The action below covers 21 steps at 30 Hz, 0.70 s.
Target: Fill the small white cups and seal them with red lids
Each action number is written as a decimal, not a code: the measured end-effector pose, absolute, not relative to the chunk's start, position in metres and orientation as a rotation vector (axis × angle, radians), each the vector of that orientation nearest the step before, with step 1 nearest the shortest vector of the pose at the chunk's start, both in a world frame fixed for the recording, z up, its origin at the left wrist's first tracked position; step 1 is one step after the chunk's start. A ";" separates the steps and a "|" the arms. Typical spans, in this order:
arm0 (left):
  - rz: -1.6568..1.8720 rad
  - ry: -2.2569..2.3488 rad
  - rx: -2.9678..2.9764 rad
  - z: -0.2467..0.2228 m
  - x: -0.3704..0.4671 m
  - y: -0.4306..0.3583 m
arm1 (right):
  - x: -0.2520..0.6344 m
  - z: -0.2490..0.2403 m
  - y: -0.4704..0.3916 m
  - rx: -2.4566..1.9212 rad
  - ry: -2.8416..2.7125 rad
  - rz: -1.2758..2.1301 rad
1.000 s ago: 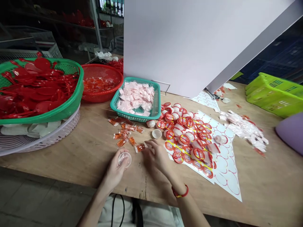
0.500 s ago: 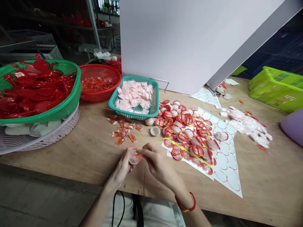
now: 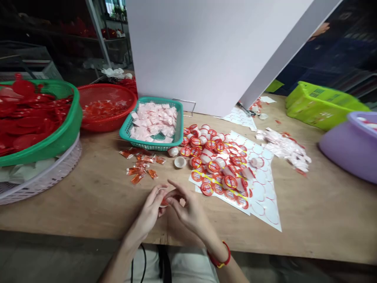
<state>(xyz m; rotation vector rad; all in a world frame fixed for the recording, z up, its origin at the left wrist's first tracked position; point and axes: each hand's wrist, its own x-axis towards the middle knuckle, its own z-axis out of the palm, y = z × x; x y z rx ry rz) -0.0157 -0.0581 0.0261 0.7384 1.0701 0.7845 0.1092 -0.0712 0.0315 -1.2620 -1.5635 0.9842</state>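
- The left hand (image 3: 149, 212) has its grip closed around a small clear round plastic cup (image 3: 160, 190), near the middle of the front edge of the brown wooden surface (image 3: 103, 214).
- The right hand (image 3: 188, 208) has its thumb and fingers at the mouth of the cup, by a shiny orange-red plastic packet (image 3: 164, 201) inside it. I cannot tell if its grip pinches the packet.
- A red and yellow band (image 3: 222, 259) goes round the right wrist.
- Farther from the front edge, beyond the left hand, lies a loose bunch of shiny orange packets (image 3: 141, 166).
- Just right of the bunch sits a small white round plastic cup (image 3: 180, 162), its open side up.
- Behind them, toward the back edge, a teal plastic basket (image 3: 181, 126) holds pale pink packets (image 3: 154, 120).
- Right of the basket is a heap of small white cups with red round lids (image 3: 210, 144), partly on white sheets with red rings (image 3: 266, 196).
- By the left edge, a green plastic basket (image 3: 70, 125) is full of red plastic pieces (image 3: 29, 118).
- Toward the right edge stands a purple round tub (image 3: 347, 145).
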 end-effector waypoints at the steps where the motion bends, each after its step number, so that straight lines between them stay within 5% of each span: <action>1: 0.769 1.083 0.735 0.027 -0.014 -0.058 | 0.111 0.032 -0.073 -1.295 -1.571 0.973; 8: 0.719 1.109 0.839 0.022 -0.002 -0.056 | 0.111 0.026 -0.074 -1.628 -1.754 0.249; 21: 0.766 1.156 0.762 0.010 0.026 -0.043 | 0.126 0.010 -0.080 -1.491 -1.583 0.103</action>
